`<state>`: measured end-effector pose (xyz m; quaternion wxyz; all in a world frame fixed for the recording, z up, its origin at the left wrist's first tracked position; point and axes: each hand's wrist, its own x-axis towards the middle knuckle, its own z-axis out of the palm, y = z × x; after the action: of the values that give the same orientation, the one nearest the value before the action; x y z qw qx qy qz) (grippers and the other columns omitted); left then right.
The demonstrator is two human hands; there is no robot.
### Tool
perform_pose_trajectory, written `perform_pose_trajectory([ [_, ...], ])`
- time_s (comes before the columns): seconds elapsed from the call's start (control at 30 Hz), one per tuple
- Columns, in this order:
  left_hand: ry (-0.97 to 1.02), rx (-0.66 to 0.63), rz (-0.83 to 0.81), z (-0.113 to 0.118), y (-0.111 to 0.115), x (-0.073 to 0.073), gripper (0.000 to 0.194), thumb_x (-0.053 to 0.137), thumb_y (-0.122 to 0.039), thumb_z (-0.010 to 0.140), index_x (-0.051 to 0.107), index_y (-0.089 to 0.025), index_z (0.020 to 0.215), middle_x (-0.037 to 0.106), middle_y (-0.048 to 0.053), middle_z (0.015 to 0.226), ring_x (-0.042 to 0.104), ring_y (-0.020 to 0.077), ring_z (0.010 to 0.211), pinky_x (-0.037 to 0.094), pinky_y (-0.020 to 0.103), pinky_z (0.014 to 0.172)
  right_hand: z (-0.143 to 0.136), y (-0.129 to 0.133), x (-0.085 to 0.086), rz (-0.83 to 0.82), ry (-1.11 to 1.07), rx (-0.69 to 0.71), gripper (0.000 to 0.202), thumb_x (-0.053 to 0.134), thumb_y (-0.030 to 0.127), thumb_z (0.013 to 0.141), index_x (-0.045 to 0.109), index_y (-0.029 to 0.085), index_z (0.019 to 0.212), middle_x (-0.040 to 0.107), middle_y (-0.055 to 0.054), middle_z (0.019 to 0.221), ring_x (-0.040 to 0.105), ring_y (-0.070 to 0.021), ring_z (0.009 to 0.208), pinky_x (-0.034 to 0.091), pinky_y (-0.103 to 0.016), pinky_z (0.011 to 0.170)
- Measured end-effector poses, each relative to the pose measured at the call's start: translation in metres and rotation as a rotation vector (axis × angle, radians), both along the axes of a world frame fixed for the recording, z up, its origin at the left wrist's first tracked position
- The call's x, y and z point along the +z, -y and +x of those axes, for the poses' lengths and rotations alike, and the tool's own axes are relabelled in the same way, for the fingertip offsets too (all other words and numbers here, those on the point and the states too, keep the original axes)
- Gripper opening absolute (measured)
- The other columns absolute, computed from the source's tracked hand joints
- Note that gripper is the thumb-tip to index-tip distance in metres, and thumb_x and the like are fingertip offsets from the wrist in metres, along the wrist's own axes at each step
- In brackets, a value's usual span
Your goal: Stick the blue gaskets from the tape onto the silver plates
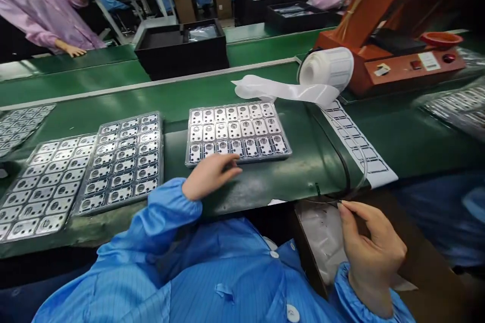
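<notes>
A clear tray [237, 130] filled with rows of flat silver plates lies on the green bench in front of me. My left hand [212, 174] is over its near edge, thumb and forefinger apart; whether the fingertips touch a plate I cannot tell. Right of the tray, past the bench's front edge, my right hand [373, 247] pinches thumb and forefinger together. A tiny dark bit shows at those fingertips, too small to name. Close by hangs a strip of labels [359, 149], running down from a white label roll [328, 68] with loose backing paper [280, 90].
More filled trays stand at left, one of them [123, 161] nearest. A black box [182, 48] sits behind, and an orange machine [397, 55] at right. Cables cross the bench near the labels. Below is a carton with white paper [322, 242]. Co-workers in pink [49, 5] stand opposite.
</notes>
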<state>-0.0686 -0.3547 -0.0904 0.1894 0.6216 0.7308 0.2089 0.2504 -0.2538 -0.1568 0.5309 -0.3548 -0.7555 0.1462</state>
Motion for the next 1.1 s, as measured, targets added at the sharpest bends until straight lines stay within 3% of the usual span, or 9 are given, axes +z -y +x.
perform_pose_trajectory([
  [0.1, -0.170, 0.154, -0.008, -0.042, -0.010, -0.006, 0.039, 0.057, -0.037, 0.093, 0.063, -0.015, 0.125, 0.073, 0.009, 0.115, 0.063, 0.0263, 0.108, 0.046, 0.040, 0.099, -0.009, -0.003, 0.001, 0.198, 0.086, 0.042, 0.019, 0.073, 0.005, 0.082, 0.073, 0.019, 0.095, 0.072, -0.004, 0.084, 0.067, -0.0162, 0.074, 0.055, -0.030, 0.073],
  [0.3, -0.408, 0.447, -0.130, -0.107, -0.014, -0.019, 0.052, 0.052, -0.043, 0.093, 0.058, -0.013, 0.136, 0.061, 0.017, 0.132, 0.048, 0.0331, 0.125, 0.037, 0.047, 0.108, -0.014, -0.002, -0.004, 0.213, 0.106, 0.075, 0.022, 0.073, 0.001, 0.080, 0.072, 0.016, 0.097, 0.071, -0.005, 0.085, 0.068, -0.0167, 0.075, 0.056, -0.030, 0.074],
  [0.53, -0.314, 0.446, -0.280, -0.139, -0.015, -0.020, 0.071, 0.057, -0.052, 0.087, 0.044, -0.022, 0.150, 0.048, 0.016, 0.135, 0.039, 0.0377, 0.128, 0.032, 0.048, 0.111, -0.027, -0.002, -0.005, 0.170, 0.085, 0.148, 0.026, 0.074, 0.003, 0.080, 0.072, 0.018, 0.100, 0.072, -0.003, 0.088, 0.069, -0.0172, 0.078, 0.059, -0.030, 0.073],
  [0.7, -0.321, 0.457, -0.265, -0.142, -0.017, -0.026, 0.069, 0.055, -0.052, 0.089, 0.043, -0.021, 0.150, 0.049, 0.018, 0.135, 0.040, 0.0393, 0.128, 0.036, 0.051, 0.109, -0.037, 0.001, -0.004, 0.121, 0.077, 0.166, 0.022, 0.072, 0.005, 0.082, 0.072, 0.020, 0.098, 0.071, -0.002, 0.087, 0.069, -0.0164, 0.077, 0.058, -0.030, 0.073],
  [0.83, -0.330, 0.518, -0.067, -0.132, -0.019, -0.030, 0.062, 0.068, -0.041, 0.083, 0.051, -0.014, 0.136, 0.056, 0.017, 0.130, 0.046, 0.0353, 0.125, 0.041, 0.048, 0.107, -0.043, 0.002, -0.004, 0.090, 0.085, 0.185, 0.019, 0.072, 0.008, 0.084, 0.072, 0.021, 0.097, 0.072, -0.002, 0.088, 0.069, -0.0158, 0.077, 0.058, -0.029, 0.073],
  [0.9, -0.285, 0.554, 0.062, -0.122, -0.017, -0.028, 0.053, 0.069, -0.031, 0.083, 0.051, -0.015, 0.131, 0.063, 0.012, 0.115, 0.057, 0.0284, 0.110, 0.048, 0.042, 0.097, -0.045, 0.004, -0.005, 0.051, 0.075, 0.179, 0.015, 0.072, 0.011, 0.084, 0.072, 0.021, 0.095, 0.073, -0.002, 0.086, 0.070, -0.0160, 0.077, 0.058, -0.029, 0.073],
  [1.0, -0.167, 0.589, 0.273, -0.096, -0.011, -0.021, 0.038, 0.061, -0.024, 0.089, 0.052, -0.020, 0.126, 0.065, 0.004, 0.095, 0.062, 0.0177, 0.084, 0.052, 0.034, 0.082, -0.049, 0.008, -0.009, -0.121, 0.016, 0.148, 0.003, 0.072, 0.019, 0.086, 0.073, 0.021, 0.088, 0.073, -0.002, 0.083, 0.069, -0.0171, 0.077, 0.057, -0.030, 0.072],
  [1.1, 0.121, 0.511, 0.434, -0.062, -0.005, -0.016, 0.044, 0.060, -0.029, 0.090, 0.048, -0.021, 0.132, 0.064, 0.004, 0.097, 0.062, 0.0132, 0.077, 0.053, 0.028, 0.072, -0.057, 0.012, -0.013, -0.433, -0.114, 0.131, 0.009, 0.073, 0.030, 0.085, 0.073, 0.021, 0.086, 0.071, -0.002, 0.080, 0.066, -0.0161, 0.071, 0.055, -0.030, 0.067],
])
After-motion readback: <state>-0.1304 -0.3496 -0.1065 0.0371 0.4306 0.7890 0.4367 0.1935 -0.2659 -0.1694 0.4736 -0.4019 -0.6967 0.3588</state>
